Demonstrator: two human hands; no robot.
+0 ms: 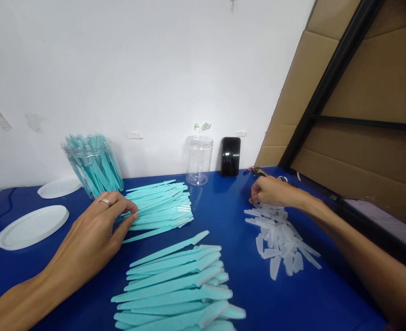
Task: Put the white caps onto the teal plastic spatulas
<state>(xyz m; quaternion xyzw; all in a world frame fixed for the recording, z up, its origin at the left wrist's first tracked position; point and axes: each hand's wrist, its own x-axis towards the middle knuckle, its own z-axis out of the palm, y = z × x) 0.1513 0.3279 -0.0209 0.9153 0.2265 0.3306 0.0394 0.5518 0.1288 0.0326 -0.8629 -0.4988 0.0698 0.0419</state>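
My left hand [101, 223], with a ring on one finger, pinches the left end of a teal stick at the back pile of teal sticks [168, 207]. My right hand [266, 189] is closed at the back edge of a pile of translucent white pieces [278, 236]; what its fingers hold, if anything, is hidden. Nearer to me lies a second pile of teal spatula-shaped sticks [178, 285], their broad ends to the right. At the back left a clear jar [95, 165] is filled with teal sticks. An open clear jar [198, 161] stands by the wall.
Two white lids [33, 227] lie on the blue table [220, 202] at the left. A phone [231, 156] leans upright against the wall, with keys [259, 171] to its right. Along the right side run a black metal frame [313, 105] and cardboard [371, 92].
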